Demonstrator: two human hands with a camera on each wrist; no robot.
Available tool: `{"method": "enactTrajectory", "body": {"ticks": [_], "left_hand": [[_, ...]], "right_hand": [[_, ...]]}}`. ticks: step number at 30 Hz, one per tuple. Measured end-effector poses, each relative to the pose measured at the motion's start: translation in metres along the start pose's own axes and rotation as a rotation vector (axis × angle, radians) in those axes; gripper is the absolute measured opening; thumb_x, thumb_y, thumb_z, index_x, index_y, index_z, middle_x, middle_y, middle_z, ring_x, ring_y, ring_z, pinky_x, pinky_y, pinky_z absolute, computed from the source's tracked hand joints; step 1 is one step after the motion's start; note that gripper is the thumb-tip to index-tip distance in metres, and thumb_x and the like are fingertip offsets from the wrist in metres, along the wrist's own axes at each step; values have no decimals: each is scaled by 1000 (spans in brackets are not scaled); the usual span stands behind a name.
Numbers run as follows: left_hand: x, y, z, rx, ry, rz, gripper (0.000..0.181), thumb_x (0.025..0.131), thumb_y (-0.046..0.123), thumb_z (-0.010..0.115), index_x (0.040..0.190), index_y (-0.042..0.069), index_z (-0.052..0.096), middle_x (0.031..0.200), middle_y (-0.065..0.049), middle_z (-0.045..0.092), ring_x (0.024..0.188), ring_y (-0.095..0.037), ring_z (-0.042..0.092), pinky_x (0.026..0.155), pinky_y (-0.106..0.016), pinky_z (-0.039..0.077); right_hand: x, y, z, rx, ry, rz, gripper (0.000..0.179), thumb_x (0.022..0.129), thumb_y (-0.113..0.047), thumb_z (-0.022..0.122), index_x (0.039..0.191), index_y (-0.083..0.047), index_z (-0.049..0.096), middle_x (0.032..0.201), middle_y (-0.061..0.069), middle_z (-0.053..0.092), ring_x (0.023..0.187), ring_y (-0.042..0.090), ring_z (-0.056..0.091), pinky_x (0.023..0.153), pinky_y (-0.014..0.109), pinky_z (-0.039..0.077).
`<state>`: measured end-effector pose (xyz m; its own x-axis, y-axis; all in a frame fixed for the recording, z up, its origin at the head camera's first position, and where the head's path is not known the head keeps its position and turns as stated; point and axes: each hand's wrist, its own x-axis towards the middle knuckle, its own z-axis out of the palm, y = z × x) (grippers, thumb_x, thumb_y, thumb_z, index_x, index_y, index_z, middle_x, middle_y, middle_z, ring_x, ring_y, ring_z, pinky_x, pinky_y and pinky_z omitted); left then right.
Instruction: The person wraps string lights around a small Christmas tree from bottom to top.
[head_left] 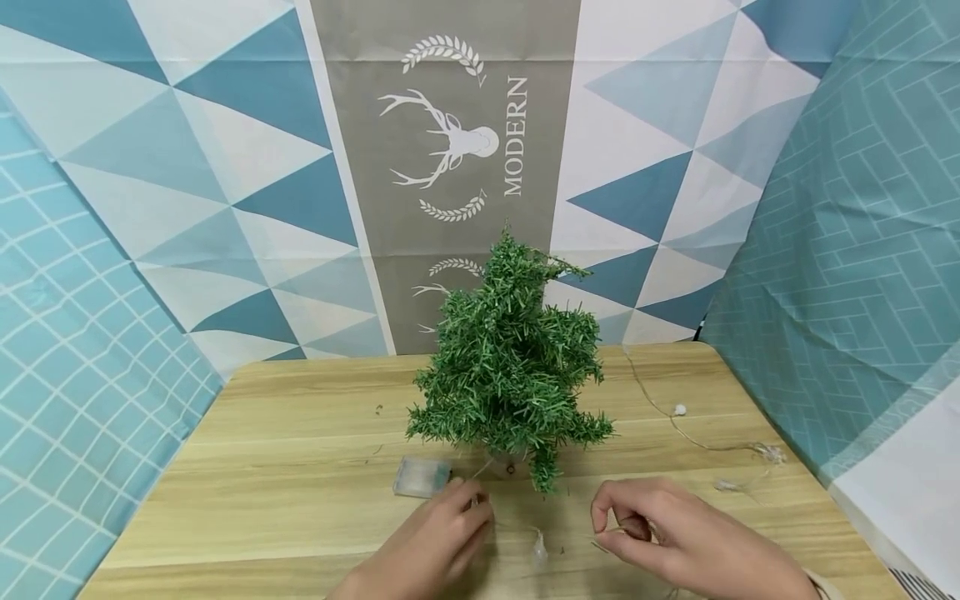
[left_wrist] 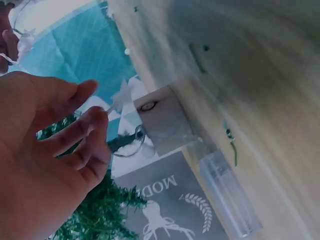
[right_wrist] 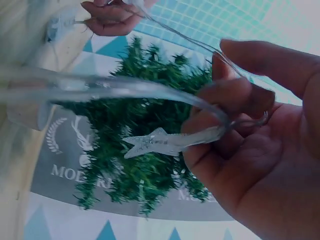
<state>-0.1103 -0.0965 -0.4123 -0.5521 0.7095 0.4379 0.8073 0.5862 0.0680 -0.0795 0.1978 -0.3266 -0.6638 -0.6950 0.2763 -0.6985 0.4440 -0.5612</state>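
Note:
A small artificial Christmas tree (head_left: 510,358) stands on the table, its pale base (left_wrist: 165,122) showing in the left wrist view. My left hand (head_left: 450,529), in front of the tree beside a clear battery box (head_left: 418,477), holds the wire of a fairy light string by its curled fingers. A star light (left_wrist: 120,97) shows at those fingertips. Farther right, my right hand (head_left: 667,533) pinches another stretch of the wire. A clear star light (right_wrist: 155,142) sticks out from its fingers in the right wrist view. Between the hands hangs one more light (head_left: 540,548).
More of the light string (head_left: 660,408) trails over the table's right side, with a small white ball (head_left: 679,410) beside it and a star light (head_left: 768,452) near the edge. Green needle bits lie scattered. Patterned cloth (head_left: 247,167) walls the back and sides.

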Motion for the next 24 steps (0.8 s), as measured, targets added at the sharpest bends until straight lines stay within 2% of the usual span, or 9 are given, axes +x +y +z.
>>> {"method": "enactTrajectory", "body": {"ticks": [4, 10, 16, 18, 21, 24], "left_hand": [[3, -5, -6, -31, 66, -37, 8, 86, 22, 56, 91, 21, 62, 106, 8, 54, 104, -10, 44, 93, -30, 38], [7, -7, -13, -57, 126, -72, 10, 90, 22, 51, 95, 23, 59, 98, 13, 58, 108, -8, 44, 98, -31, 29], [13, -3, -22, -146, 242, -41, 12, 87, 18, 55, 98, 24, 59, 97, 16, 59, 100, -5, 49, 92, -33, 34], [17, -1, -24, -165, 273, -31, 14, 86, 17, 57, 99, 24, 60, 98, 17, 60, 101, -5, 49, 91, -32, 36], [24, 2, -25, -163, 319, -13, 15, 85, 15, 59, 98, 21, 60, 97, 15, 61, 98, -5, 50, 89, -32, 39], [29, 3, -24, -102, 353, -26, 14, 84, 16, 59, 98, 18, 62, 95, 11, 63, 95, -7, 52, 86, -31, 42]], "right_hand": [[0, -1, -9, -31, 102, -80, 22, 85, -14, 61, 99, -29, 56, 60, -12, 33, 56, -8, 30, 49, 11, 34], [-2, -7, -21, -18, 238, -110, 33, 79, 1, 64, 100, -25, 60, 64, -15, 38, 58, -6, 34, 50, 11, 34], [4, -16, -28, 29, 421, -255, 38, 70, 14, 65, 96, -13, 64, 65, -11, 42, 59, -3, 36, 55, 13, 33], [8, -18, -31, 33, 470, -278, 36, 70, 16, 64, 95, -10, 64, 65, -9, 41, 58, -2, 36, 59, 14, 32], [13, -18, -34, 15, 523, -283, 34, 70, 16, 64, 94, -8, 65, 65, -8, 44, 58, -2, 36, 57, 15, 31], [16, -16, -37, -26, 552, -251, 34, 70, 15, 64, 95, -8, 65, 68, -8, 48, 58, -2, 36, 51, 14, 30]]}}
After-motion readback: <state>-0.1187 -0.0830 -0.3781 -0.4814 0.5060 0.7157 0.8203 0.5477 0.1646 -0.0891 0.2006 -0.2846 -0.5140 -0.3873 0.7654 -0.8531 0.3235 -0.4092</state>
